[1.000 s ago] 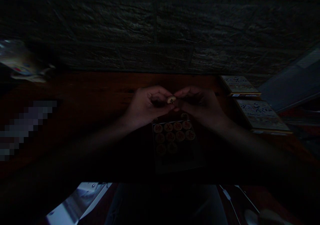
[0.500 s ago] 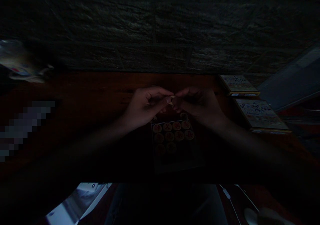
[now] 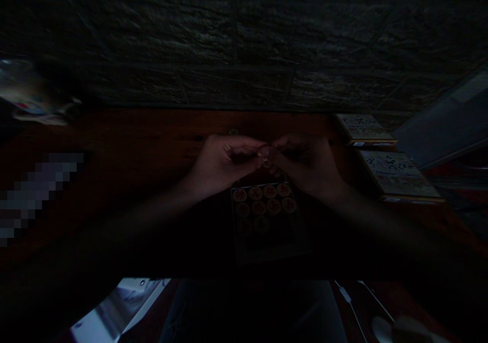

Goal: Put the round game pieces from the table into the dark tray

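Note:
Both my hands meet over the dark wooden table, fingertips together around a small round Chinese chess piece [image 3: 266, 161]. My left hand [image 3: 223, 160] pinches it from the left. From the other side my right hand [image 3: 305, 162] has its thumb across the piece, hiding part of it. Just below the hands lies a shallow box [image 3: 274, 251] with rows of round Chinese chess pieces [image 3: 258, 208] bearing red characters; its lower right part holds no visible pieces. Another piece [image 3: 234, 131] rests on the table beyond my left hand.
Two flat printed boxes [image 3: 398, 174] lie at the right. A stone-patterned wall [image 3: 236, 43] closes off the back of the table [image 3: 152, 139]. A blurred bag-like item [image 3: 34, 96] stands at the far left. White cables [image 3: 353, 307] hang below the right front edge.
The piece between my fingers has turned, and my right thumb now covers more of it. A loose piece behind my left hand has come into view. The box is unmoved.

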`<state>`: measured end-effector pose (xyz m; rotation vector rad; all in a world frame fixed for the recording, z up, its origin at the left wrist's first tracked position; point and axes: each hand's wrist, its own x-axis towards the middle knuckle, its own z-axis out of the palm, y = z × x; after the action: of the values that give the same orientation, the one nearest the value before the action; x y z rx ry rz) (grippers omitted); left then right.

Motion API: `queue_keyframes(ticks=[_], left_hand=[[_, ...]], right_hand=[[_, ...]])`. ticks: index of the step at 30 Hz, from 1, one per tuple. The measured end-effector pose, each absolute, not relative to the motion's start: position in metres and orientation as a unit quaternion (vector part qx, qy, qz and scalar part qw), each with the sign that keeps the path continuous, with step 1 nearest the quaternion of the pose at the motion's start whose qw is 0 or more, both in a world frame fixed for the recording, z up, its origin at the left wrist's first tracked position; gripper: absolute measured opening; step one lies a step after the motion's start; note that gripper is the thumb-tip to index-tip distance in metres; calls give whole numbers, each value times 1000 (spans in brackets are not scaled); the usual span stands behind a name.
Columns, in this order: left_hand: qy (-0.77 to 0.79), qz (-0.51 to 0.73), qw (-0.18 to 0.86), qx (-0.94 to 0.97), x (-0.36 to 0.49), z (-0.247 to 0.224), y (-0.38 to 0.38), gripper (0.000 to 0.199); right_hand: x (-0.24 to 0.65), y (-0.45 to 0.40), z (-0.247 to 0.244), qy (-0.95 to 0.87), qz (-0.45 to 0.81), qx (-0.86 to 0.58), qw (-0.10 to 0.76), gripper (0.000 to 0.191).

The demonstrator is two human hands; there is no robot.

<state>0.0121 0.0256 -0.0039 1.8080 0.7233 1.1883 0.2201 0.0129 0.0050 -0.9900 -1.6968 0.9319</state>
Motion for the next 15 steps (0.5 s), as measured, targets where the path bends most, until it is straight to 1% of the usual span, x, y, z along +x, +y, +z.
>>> queue_keyframes(ticks=[5, 9, 15], left_hand=[[287, 484, 416, 714, 12, -4, 26, 25], [283, 478, 416, 720, 12, -3, 26, 23], [311, 492, 429, 691, 12, 0, 26, 27]], right_hand=[[221, 11, 4, -719, 343, -394, 458, 30], [222, 12, 3, -724, 336, -391, 458, 28], [221, 15, 2, -694, 398, -365, 476, 33]])
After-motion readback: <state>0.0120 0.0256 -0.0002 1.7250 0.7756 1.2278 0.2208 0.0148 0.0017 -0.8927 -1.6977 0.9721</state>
